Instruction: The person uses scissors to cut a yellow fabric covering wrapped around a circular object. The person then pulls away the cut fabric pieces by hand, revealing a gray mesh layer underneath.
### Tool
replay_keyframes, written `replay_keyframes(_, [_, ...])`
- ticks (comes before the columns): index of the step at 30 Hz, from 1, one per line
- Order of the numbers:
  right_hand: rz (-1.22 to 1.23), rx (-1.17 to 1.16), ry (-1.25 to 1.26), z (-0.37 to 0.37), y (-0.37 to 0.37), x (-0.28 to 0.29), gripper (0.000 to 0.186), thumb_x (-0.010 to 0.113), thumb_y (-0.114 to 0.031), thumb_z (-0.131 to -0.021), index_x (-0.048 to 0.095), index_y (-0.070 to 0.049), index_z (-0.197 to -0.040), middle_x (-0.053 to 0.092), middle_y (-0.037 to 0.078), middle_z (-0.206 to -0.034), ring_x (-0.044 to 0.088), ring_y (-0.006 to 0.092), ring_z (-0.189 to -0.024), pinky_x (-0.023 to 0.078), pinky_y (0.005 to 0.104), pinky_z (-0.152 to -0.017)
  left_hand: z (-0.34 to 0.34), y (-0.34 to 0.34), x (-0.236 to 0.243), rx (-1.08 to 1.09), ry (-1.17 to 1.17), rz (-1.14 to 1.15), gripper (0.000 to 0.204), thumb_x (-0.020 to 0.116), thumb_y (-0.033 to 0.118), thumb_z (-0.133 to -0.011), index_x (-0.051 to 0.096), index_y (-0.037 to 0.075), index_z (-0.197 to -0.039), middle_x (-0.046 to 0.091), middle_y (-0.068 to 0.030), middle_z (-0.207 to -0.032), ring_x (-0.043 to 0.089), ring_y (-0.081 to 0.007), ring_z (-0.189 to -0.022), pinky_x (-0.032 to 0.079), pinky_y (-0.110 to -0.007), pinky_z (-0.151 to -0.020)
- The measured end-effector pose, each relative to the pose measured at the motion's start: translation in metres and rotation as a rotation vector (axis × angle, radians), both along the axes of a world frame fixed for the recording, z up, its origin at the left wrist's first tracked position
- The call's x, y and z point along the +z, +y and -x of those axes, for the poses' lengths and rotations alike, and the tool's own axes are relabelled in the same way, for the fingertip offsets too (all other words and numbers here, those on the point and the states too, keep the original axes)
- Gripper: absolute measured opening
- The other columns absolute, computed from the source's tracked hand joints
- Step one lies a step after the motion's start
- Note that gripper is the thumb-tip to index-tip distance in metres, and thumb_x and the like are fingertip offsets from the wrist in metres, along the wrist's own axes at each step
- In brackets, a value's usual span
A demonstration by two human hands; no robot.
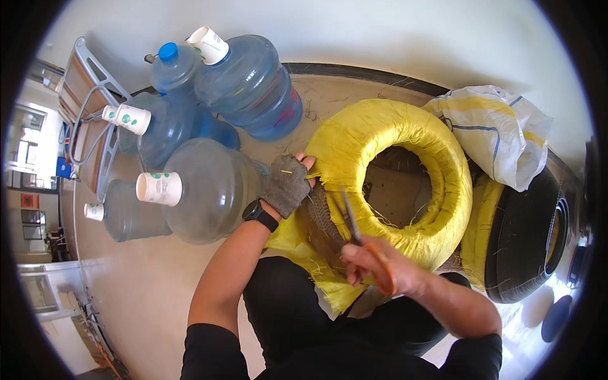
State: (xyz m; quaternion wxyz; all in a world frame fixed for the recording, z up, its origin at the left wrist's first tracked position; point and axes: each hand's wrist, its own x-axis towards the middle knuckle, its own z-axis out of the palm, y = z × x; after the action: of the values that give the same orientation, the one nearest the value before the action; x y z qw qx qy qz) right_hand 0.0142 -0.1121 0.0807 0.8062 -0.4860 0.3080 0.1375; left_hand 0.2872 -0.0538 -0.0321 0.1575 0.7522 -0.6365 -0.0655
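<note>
A tyre wrapped in yellow woven plastic lies on the floor in front of me. On its near left the wrapping is parted, and dark tread shows through. My left hand, in a grey fingerless glove, is closed on the edge of the yellow wrapping. My right hand is bare and grips scissors by their orange handles. The blades point away from me and lie against the wrapping beside the gap. A loose yellow flap hangs down by my knees.
Several large water bottles stand at the left, some with paper cups over their necks. A folding chair leans at the far left. On the right are a white sack and another tyre, partly yellow-wrapped. A wall runs behind.
</note>
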Motion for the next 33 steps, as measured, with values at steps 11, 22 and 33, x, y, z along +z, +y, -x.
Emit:
replay_keyframes(11, [-0.218,-0.486,0.161,-0.1,0.076,-0.073,0.084,0.053,-0.084,-0.084,0.052,-0.001,-0.097,0.049,0.009,-0.081,0.059,0.0213,-0.066,0.054,0.0367,-0.066,-0.029,0.005,-0.018,-0.14,0.053,0.011,0.022,0.073,0.022,-0.078,0.065,0.006,-0.091,0.065,-0.0151,-0.089,0.064,-0.0364,-0.088,0.05,-0.049,-0.077])
replay_keyframes(22, [-0.205,-0.74,0.136,-0.154,0.063,-0.088,0.084,0.052,-0.085,-0.083,0.051,-0.001,-0.095,0.05,0.01,-0.083,0.059,0.0247,-0.065,0.056,0.0425,-0.064,-0.029,0.012,-0.019,-0.191,0.091,0.112,0.017,0.067,0.024,-0.079,0.062,0.007,-0.079,0.063,-0.0158,-0.078,0.065,-0.0366,-0.076,0.051,-0.047,-0.067])
replay_keyframes(33, [-0.164,-0.789,0.121,-0.164,0.053,-0.076,0.091,0.054,-0.083,-0.085,0.061,0.004,-0.108,0.046,0.009,-0.076,0.053,0.0206,-0.058,0.054,0.0386,-0.055,-0.03,0.013,-0.016,-0.159,0.052,0.053,0.018,0.068,0.026,-0.077,0.069,0.008,-0.077,0.067,-0.0154,-0.073,0.068,-0.0364,-0.074,0.053,-0.046,-0.067])
